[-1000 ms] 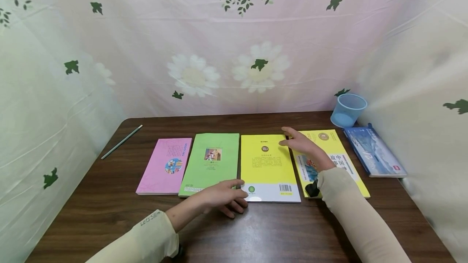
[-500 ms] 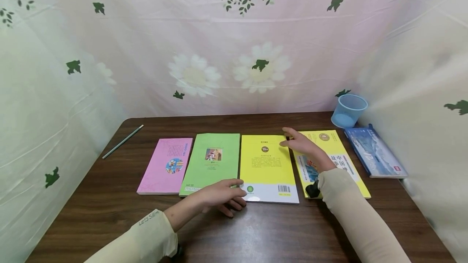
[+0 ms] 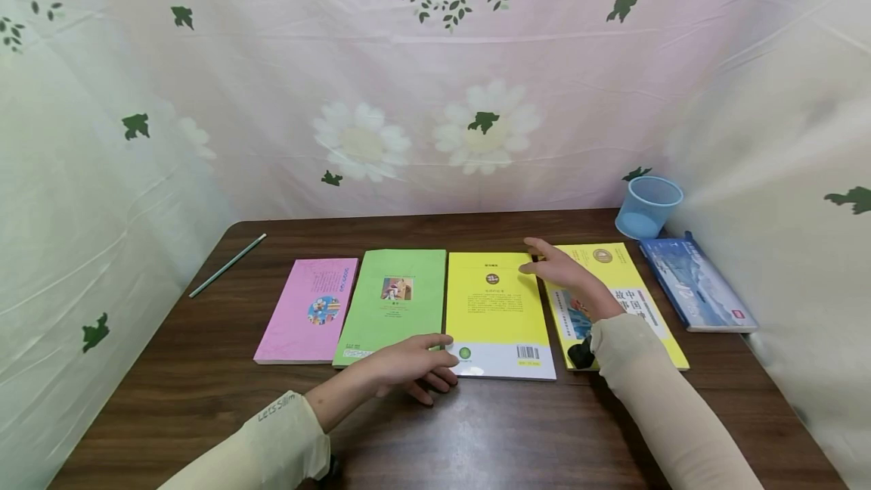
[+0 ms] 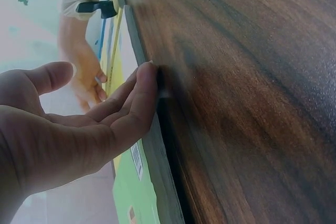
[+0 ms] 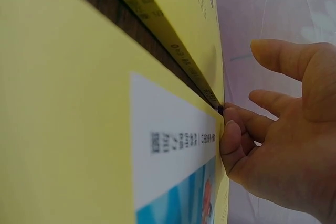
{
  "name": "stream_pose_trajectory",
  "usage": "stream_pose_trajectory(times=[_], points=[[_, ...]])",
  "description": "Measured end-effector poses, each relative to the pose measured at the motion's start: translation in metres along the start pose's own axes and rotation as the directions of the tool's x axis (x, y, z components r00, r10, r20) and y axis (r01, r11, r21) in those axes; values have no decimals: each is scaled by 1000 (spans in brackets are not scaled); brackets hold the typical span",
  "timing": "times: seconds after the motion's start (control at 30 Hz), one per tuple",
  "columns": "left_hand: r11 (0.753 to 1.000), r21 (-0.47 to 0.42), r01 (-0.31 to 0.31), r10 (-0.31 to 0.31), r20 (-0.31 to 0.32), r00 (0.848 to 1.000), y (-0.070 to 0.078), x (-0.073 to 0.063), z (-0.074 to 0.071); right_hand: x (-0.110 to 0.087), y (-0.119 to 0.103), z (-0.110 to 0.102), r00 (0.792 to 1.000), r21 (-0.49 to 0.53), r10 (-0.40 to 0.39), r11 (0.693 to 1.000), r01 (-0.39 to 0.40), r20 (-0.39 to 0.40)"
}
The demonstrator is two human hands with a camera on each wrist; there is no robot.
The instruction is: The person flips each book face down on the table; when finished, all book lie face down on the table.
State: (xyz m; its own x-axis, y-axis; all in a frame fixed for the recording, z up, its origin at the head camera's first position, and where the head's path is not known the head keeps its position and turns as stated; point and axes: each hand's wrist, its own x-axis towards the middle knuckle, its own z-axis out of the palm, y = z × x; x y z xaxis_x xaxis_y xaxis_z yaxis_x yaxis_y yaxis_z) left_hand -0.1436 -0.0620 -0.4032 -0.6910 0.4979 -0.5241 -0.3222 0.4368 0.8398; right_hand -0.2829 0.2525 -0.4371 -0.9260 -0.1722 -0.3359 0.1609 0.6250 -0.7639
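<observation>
A yellow book (image 3: 490,312) with a white band along its near end lies face down mid-table. My left hand (image 3: 413,369) is at its near left corner, fingers loosely extended; the left wrist view puts the fingertips (image 4: 147,74) right at the books' near edge. Across the far right corner of the same book reaches my right hand (image 3: 561,269), thumb and index finger spread apart. In the right wrist view its lower fingers (image 5: 231,140) bend at the end of the narrow gap between this book and a second yellow book (image 3: 636,274), which has a picture cover.
Left of the yellow book lie a green book (image 3: 408,324) and a pink book (image 3: 299,324) in the same row. A blue book (image 3: 701,286) lies at the right edge, near a blue cup (image 3: 649,206). A thin stick (image 3: 227,265) rests at the far left. Printed curtains enclose the table.
The near end of the middle yellow book has shifted slightly left, and my left hand a touch with it. My right hand stays in about the same place.
</observation>
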Motion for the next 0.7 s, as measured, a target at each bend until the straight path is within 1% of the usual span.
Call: stream_pose_trajectory(times=[0.47,0.57,0.7], points=[[1000,0,1,-1,11,1000,0,2,1,-3,0,0,1000,19,2,1000,-2,8],[1000,19,-1,0,31,1000,5,4,1,-2,0,-1,1000,9,2,1000,-2,3],[998,50,-23,19,63,998,15,11,5,-1,0,-3,1000,5,-7,1000,7,-1]])
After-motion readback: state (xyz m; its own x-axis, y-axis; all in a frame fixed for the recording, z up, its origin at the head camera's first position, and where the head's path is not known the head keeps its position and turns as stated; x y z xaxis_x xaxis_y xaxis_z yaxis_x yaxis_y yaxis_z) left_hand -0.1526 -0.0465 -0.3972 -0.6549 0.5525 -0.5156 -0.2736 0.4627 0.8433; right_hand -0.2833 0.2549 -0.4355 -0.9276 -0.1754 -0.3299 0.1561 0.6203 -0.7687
